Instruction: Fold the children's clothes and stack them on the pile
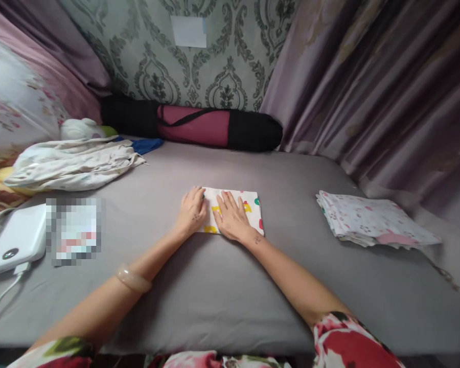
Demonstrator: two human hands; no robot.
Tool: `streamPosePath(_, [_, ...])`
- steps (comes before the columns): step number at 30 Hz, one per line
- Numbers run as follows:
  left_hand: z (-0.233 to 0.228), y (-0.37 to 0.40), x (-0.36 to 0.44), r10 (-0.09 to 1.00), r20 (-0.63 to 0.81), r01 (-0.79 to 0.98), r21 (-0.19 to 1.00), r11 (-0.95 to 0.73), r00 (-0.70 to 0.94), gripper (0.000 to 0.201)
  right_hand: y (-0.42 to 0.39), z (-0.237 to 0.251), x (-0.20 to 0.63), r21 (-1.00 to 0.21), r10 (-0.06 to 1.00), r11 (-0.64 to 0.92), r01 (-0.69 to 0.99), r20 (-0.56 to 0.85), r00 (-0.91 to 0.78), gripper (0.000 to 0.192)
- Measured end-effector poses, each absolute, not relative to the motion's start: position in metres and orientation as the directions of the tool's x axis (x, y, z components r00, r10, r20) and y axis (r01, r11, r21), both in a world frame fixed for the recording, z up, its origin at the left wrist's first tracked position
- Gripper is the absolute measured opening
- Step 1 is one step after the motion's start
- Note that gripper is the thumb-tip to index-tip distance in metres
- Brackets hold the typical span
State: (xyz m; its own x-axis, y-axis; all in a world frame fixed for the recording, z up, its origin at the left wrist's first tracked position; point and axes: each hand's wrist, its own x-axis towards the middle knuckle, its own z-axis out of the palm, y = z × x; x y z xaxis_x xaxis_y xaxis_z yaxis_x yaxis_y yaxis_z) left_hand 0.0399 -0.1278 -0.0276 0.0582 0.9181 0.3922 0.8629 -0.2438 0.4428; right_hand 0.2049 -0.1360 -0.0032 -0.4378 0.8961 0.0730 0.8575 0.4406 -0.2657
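A white cloth (pixel 255 214) printed with yellow, red and green shapes lies folded into a flat rectangle on the grey sheet (pixel 283 176). My right hand (pixel 231 214) rests flat on its middle, fingers spread and pointing away from me. At the cloth's left edge lies my left hand (pixel 193 209), its palm down and its fingers stretched out, partly over that edge. Neither hand grasps anything. What is under the palms is hidden.
Folded cloths (pixel 371 220) are stacked on the right. To the left lie a crumpled pale cloth (pixel 74 163), a white power bank (pixel 19 235) with a cable, and a blurred-out item (pixel 76 232). A long black-and-maroon bag (pixel 199 122) lies along the wall.
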Motion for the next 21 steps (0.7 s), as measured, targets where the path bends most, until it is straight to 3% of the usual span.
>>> streamPosePath(8, [-0.017, -0.123, 0.071, 0.968, 0.168, 0.919, 0.318, -0.234, 0.188, 0.047, -0.126, -0.005, 0.218, -0.323, 0.909, 0.4, 0.858, 0.018, -0.417, 0.057])
streamPosePath(11, [-0.013, -0.123, 0.066, 0.963, 0.118, 0.943, 0.208, -0.261, 0.241, 0.053, -0.12, -0.006, 0.235, -0.271, 0.945, 0.327, 0.905, 0.083, -0.316, 0.06])
streamPosePath(14, [-0.014, -0.123, 0.064, 0.964, 0.048, 0.955, 0.135, -0.265, 0.26, 0.06, -0.117, -0.013, 0.248, -0.239, 0.962, 0.273, 0.932, 0.053, -0.268, 0.063])
streamPosePath(21, [-0.018, -0.119, 0.062, 0.957, 0.016, 0.952, 0.102, -0.289, 0.289, 0.064, -0.118, -0.017, 0.248, -0.225, 0.966, 0.252, 0.941, 0.0, -0.259, 0.064])
